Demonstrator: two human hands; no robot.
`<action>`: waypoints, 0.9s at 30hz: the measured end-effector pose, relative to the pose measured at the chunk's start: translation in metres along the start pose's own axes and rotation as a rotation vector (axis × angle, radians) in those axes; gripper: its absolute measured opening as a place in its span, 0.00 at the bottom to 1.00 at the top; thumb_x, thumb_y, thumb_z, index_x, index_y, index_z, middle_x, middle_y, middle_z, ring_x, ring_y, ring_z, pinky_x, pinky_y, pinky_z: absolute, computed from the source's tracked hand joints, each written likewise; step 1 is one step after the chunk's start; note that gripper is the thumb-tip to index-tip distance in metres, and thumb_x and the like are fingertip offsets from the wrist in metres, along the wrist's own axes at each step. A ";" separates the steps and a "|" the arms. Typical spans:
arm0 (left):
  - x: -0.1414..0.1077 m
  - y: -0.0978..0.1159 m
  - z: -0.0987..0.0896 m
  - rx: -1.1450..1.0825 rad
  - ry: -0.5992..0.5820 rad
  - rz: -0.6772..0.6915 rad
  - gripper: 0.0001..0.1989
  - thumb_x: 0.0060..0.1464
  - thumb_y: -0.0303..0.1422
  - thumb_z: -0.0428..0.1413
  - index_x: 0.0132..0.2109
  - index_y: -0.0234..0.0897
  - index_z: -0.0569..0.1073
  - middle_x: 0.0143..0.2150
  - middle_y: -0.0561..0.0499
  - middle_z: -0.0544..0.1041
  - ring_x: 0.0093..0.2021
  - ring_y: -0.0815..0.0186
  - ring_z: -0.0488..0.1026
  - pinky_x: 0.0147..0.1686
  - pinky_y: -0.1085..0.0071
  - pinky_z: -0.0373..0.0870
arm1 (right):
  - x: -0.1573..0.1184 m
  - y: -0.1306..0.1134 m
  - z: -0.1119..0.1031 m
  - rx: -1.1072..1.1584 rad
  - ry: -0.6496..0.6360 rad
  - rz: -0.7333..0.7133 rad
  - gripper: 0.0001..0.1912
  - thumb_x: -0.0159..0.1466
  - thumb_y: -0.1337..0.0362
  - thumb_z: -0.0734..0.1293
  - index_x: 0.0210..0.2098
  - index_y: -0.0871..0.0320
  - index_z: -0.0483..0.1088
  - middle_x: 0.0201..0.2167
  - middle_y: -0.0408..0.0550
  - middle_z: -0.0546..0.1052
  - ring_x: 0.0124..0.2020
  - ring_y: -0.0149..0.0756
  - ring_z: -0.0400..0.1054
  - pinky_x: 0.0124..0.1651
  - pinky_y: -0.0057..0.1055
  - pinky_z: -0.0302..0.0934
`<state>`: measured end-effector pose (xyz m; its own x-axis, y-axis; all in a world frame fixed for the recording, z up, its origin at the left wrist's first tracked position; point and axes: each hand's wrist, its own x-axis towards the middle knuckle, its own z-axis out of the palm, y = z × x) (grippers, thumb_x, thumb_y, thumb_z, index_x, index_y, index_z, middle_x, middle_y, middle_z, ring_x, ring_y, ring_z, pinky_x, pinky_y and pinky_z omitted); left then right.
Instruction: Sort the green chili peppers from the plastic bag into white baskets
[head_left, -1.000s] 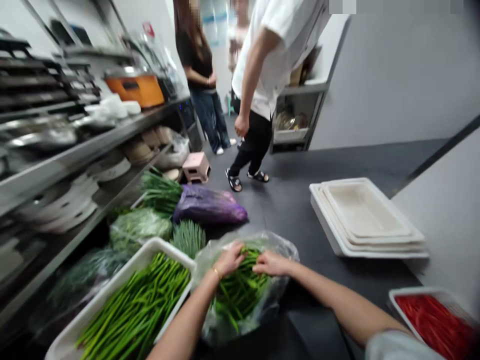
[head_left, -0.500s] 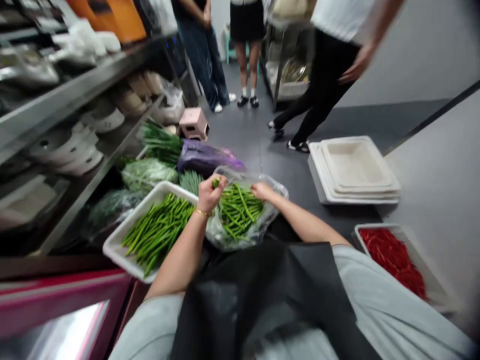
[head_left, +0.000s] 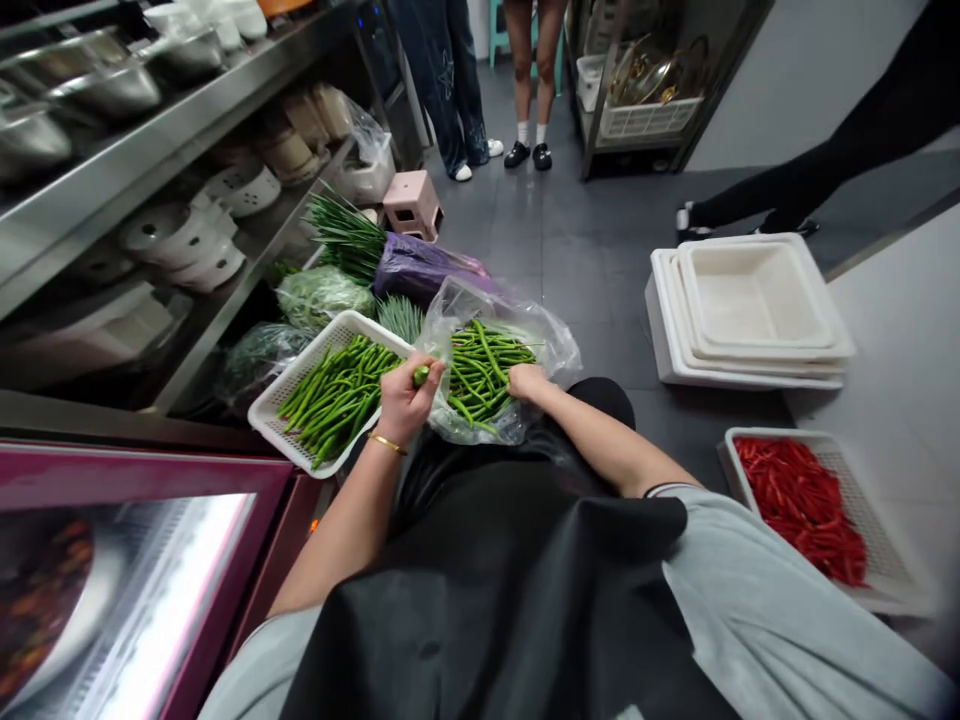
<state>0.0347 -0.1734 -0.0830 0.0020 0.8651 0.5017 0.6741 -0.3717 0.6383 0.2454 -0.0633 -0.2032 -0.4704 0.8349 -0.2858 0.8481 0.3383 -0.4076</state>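
Long green peppers fill a clear plastic bag [head_left: 551, 330] in front of me. My left hand [head_left: 409, 400] is closed around some green peppers [head_left: 421, 375], between the bag and a white basket. That white basket [head_left: 264, 412] stands to the left, tilted, with more green peppers [head_left: 341, 395] in it. At the bag's right side my right hand [head_left: 528, 382] is closed, touching the peppers or the plastic; what its fingers hold is too small to make out.
Red peppers [head_left: 799, 505] lie in a basket at right, below stacked white tubs [head_left: 757, 295]. Leeks [head_left: 345, 235], a purple bag [head_left: 424, 265] and a pink stool [head_left: 412, 205] stand beyond the left basket. Steel shelves [head_left: 225, 105] run along the left. Several people's legs show ahead.
The view has tilted down. The person at right has moved further right. My left hand still grips green peppers, and my right hand remains at the bag's right side.
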 end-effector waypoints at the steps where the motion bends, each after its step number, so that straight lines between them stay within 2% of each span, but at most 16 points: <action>1: 0.001 -0.002 0.003 0.032 -0.059 0.034 0.11 0.60 0.37 0.51 0.38 0.36 0.76 0.32 0.49 0.77 0.33 0.67 0.72 0.38 0.70 0.69 | 0.000 0.000 -0.005 -0.031 0.022 0.048 0.13 0.63 0.62 0.64 0.42 0.63 0.77 0.42 0.64 0.79 0.45 0.48 0.73 0.46 0.40 0.66; 4: 0.010 -0.014 0.027 0.142 -0.275 0.151 0.16 0.58 0.30 0.50 0.52 0.35 0.73 0.49 0.42 0.77 0.49 0.61 0.74 0.51 0.64 0.69 | -0.006 0.000 -0.034 -0.048 0.116 0.071 0.18 0.68 0.59 0.59 0.44 0.64 0.75 0.45 0.65 0.77 0.47 0.47 0.72 0.48 0.37 0.64; 7: 0.028 -0.034 0.067 0.251 -0.478 0.225 0.25 0.53 0.23 0.51 0.59 0.30 0.67 0.60 0.36 0.70 0.60 0.57 0.66 0.59 0.57 0.63 | -0.017 -0.005 -0.062 -0.008 0.205 -0.072 0.17 0.68 0.58 0.59 0.38 0.62 0.75 0.40 0.60 0.79 0.44 0.43 0.72 0.48 0.34 0.62; 9: 0.042 -0.046 0.092 0.274 -0.559 0.242 0.24 0.52 0.21 0.50 0.57 0.29 0.68 0.58 0.35 0.71 0.59 0.56 0.67 0.59 0.54 0.62 | -0.025 -0.006 -0.071 0.115 0.229 -0.171 0.16 0.67 0.59 0.60 0.32 0.61 0.73 0.32 0.54 0.78 0.37 0.38 0.71 0.44 0.31 0.62; 11: 0.053 -0.054 0.108 0.262 -0.582 0.254 0.19 0.53 0.21 0.48 0.52 0.31 0.71 0.50 0.37 0.76 0.53 0.57 0.72 0.55 0.56 0.66 | -0.029 -0.001 -0.071 0.376 0.184 -0.222 0.15 0.66 0.57 0.61 0.29 0.60 0.71 0.22 0.46 0.74 0.27 0.32 0.68 0.35 0.28 0.61; 13: 0.060 -0.058 0.115 0.234 -0.572 0.302 0.17 0.54 0.22 0.48 0.48 0.32 0.72 0.43 0.39 0.77 0.47 0.58 0.73 0.51 0.58 0.68 | -0.032 0.007 -0.064 0.727 0.071 -0.243 0.17 0.65 0.52 0.62 0.30 0.59 0.68 0.14 0.38 0.65 0.18 0.27 0.60 0.26 0.26 0.58; 15: 0.061 -0.061 0.117 0.214 -0.554 0.363 0.17 0.54 0.21 0.47 0.49 0.33 0.72 0.42 0.40 0.77 0.45 0.58 0.73 0.49 0.59 0.67 | -0.032 0.014 -0.055 1.051 -0.030 -0.268 0.20 0.61 0.46 0.66 0.30 0.59 0.67 0.12 0.33 0.58 0.14 0.24 0.52 0.20 0.25 0.53; 18: 0.056 -0.066 0.118 0.207 -0.596 0.424 0.16 0.55 0.22 0.46 0.47 0.32 0.73 0.40 0.40 0.77 0.42 0.58 0.73 0.45 0.62 0.67 | -0.031 0.015 -0.050 1.310 -0.084 -0.327 0.23 0.60 0.44 0.67 0.32 0.60 0.67 0.13 0.30 0.54 0.13 0.21 0.45 0.18 0.23 0.50; 20: 0.054 -0.073 0.118 0.218 -0.670 0.443 0.13 0.56 0.23 0.47 0.43 0.33 0.74 0.37 0.41 0.77 0.40 0.59 0.73 0.43 0.64 0.66 | -0.024 0.014 -0.053 1.253 -0.182 -0.357 0.24 0.62 0.43 0.65 0.36 0.61 0.69 0.14 0.32 0.58 0.14 0.22 0.50 0.20 0.24 0.56; 22: 0.057 -0.083 0.116 0.227 -0.697 0.411 0.11 0.55 0.25 0.49 0.41 0.34 0.75 0.35 0.43 0.77 0.37 0.60 0.74 0.40 0.67 0.66 | -0.011 0.017 -0.057 0.992 -0.270 -0.309 0.25 0.65 0.44 0.61 0.39 0.63 0.71 0.18 0.40 0.68 0.20 0.27 0.62 0.28 0.28 0.64; 24: 0.068 -0.095 0.108 0.232 -0.593 0.282 0.11 0.56 0.29 0.51 0.44 0.36 0.75 0.35 0.45 0.78 0.36 0.62 0.74 0.38 0.69 0.66 | 0.008 0.025 -0.054 0.578 -0.212 -0.184 0.24 0.69 0.49 0.57 0.39 0.63 0.73 0.28 0.50 0.76 0.31 0.33 0.71 0.40 0.32 0.67; 27: 0.094 -0.107 0.088 0.190 -0.335 0.076 0.13 0.58 0.37 0.53 0.46 0.38 0.76 0.36 0.46 0.79 0.35 0.63 0.75 0.36 0.71 0.65 | 0.040 0.036 -0.039 -0.069 -0.072 0.048 0.17 0.69 0.60 0.58 0.41 0.64 0.75 0.44 0.60 0.77 0.46 0.41 0.71 0.50 0.35 0.64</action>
<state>0.0278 -0.0229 -0.1559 0.2769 0.9113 0.3049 0.7872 -0.3971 0.4719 0.2668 -0.0001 -0.1955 -0.4429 0.8184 -0.3662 0.8838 0.3296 -0.3322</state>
